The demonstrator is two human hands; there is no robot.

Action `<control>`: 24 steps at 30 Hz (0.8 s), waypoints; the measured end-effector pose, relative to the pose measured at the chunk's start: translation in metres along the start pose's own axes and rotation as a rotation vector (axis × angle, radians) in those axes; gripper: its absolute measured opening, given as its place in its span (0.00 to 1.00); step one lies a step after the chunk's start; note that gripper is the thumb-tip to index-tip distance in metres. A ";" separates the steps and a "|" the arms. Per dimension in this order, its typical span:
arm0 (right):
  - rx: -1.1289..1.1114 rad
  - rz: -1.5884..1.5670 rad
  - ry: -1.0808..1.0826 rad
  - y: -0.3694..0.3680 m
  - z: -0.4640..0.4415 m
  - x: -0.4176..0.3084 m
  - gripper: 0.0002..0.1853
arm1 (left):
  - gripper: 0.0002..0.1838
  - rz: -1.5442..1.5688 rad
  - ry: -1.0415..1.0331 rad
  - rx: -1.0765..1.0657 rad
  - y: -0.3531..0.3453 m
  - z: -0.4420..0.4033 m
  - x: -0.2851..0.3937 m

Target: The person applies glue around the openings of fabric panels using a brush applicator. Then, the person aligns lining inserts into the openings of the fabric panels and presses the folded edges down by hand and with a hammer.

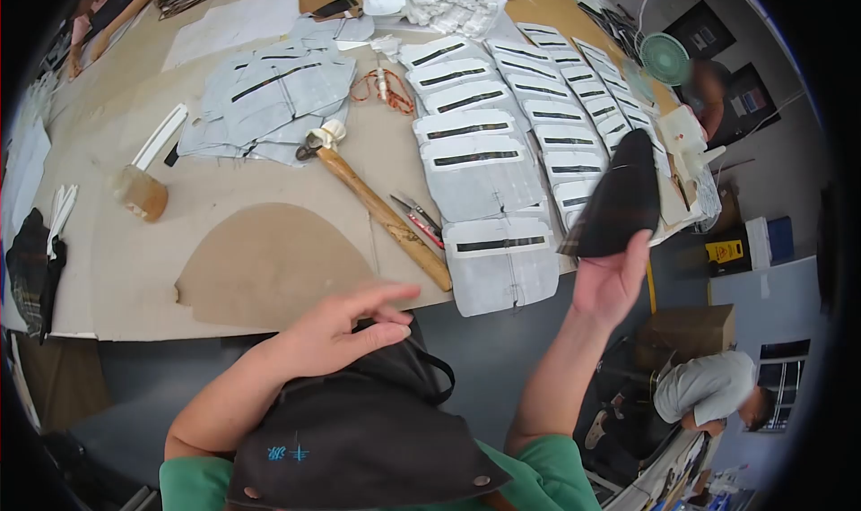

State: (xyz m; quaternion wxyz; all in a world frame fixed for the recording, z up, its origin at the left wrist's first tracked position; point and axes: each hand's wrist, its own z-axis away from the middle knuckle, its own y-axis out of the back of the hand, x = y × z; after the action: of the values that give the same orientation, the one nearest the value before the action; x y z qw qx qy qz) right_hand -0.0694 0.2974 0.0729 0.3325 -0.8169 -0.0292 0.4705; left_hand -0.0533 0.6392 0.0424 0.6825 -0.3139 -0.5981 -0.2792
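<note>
My right hand (pixel 613 282) holds a black curved fabric piece (pixel 628 197) upright at its lower end, in front of the right-hand rows of panels. My left hand (pixel 354 323) hovers at the table's front edge with its fingers apart and nothing in them. Left of the raised piece, white panels with dark strips (pixel 489 242) lie in overlapping rows. A wooden-handled hammer (pixel 386 215) and a few slim tools (pixel 420 220) rest between those rows and a brown rounded sheet (pixel 269 269).
Stacked grey panels (pixel 269 90) lie at the back left, near a jar (pixel 141 193) with a white brush. Orange cord (pixel 381 90) is behind the hammer. One person (pixel 112 13) is at the far left corner; another (pixel 708 385) bends over at the lower right.
</note>
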 end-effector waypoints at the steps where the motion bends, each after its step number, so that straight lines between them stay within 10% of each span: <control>1: -0.077 0.013 0.019 -0.029 0.012 -0.010 0.21 | 0.25 -0.003 0.009 0.018 -0.004 -0.001 -0.003; 4: -0.461 0.685 -0.138 -0.102 0.072 -0.008 0.13 | 0.29 0.353 -0.363 0.249 -0.017 0.006 -0.006; 6: -1.084 0.836 -0.070 -0.137 0.103 0.026 0.17 | 0.33 0.842 -0.184 0.241 -0.009 0.025 -0.007; 9: -1.321 0.790 -0.194 -0.149 0.121 0.043 0.18 | 0.26 0.832 0.187 0.563 0.002 0.055 -0.018; 11: -1.322 0.565 -0.528 -0.126 0.105 0.049 0.24 | 0.23 0.604 0.238 0.536 0.010 0.092 -0.028; 17: -1.009 0.840 -0.127 -0.183 0.111 0.102 0.14 | 0.18 0.356 0.379 0.424 0.048 0.150 -0.013; 19: -1.152 0.847 -0.824 -0.199 0.103 0.113 0.12 | 0.17 0.418 0.145 0.615 0.060 0.154 -0.042; 23: -1.228 0.976 -0.718 -0.214 0.086 0.159 0.08 | 0.15 0.161 -0.190 0.965 0.089 0.146 -0.030; 24: -1.226 0.989 -0.722 -0.212 0.086 0.167 0.08 | 0.15 -0.312 -0.258 0.974 0.097 0.149 -0.025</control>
State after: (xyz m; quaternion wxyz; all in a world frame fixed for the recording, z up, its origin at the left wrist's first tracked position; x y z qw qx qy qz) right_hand 0.0119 0.5671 0.0397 -0.4390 -0.5716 -0.0227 0.6928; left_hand -0.0788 0.8157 0.0220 0.6206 0.1007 -0.7772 -0.0262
